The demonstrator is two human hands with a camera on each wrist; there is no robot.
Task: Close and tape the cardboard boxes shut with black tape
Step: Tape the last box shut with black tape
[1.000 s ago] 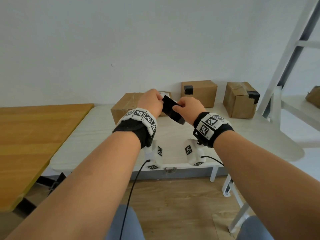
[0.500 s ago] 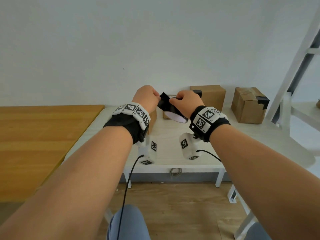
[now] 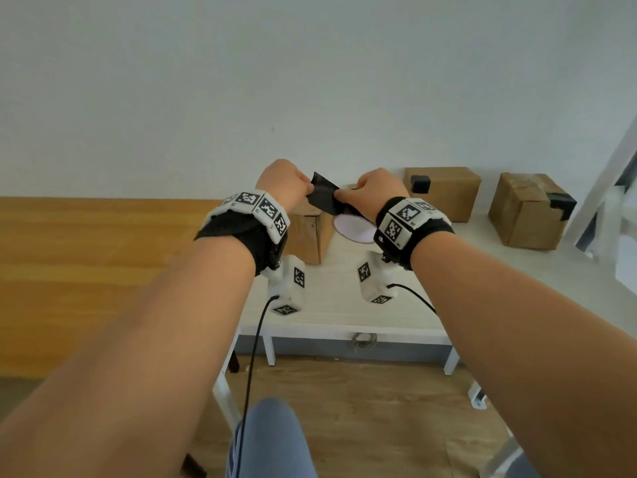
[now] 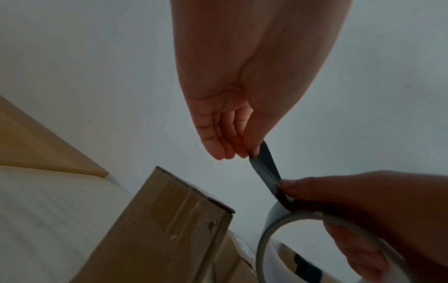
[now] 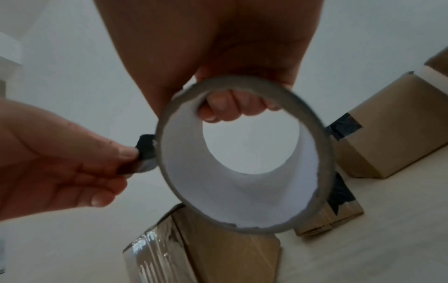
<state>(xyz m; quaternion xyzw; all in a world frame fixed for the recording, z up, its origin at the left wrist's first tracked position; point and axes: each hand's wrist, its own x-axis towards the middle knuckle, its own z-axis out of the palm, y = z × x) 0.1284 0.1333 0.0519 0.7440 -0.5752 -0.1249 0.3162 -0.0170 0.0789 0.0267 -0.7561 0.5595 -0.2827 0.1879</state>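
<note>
Both hands are raised above the white table [image 3: 331, 305]. My right hand [image 3: 346, 195] grips the black tape roll [image 3: 355, 227], with fingers [image 5: 230, 107] curled through its white core [image 5: 206, 191]. My left hand [image 3: 305, 189] pinches the free end of the black tape strip [image 3: 324, 198], which is stretched taut from the roll to the fingertips [image 4: 252, 151]. An untaped cardboard box [image 3: 310, 236] stands below my left hand; clear film shows on it [image 5: 150, 254]. Two boxes with black tape on them stand at the back right [image 3: 444, 191] [image 3: 527, 208].
A wooden table [image 3: 86, 263] adjoins the white one on the left. A white metal frame [image 3: 606, 201] rises at the right edge. The wall lies right behind the boxes. My knees and cables hang below the table's front edge.
Both hands have risen. My left hand has peeled the tape end off the roll, and the black strip between the hands has grown longer.
</note>
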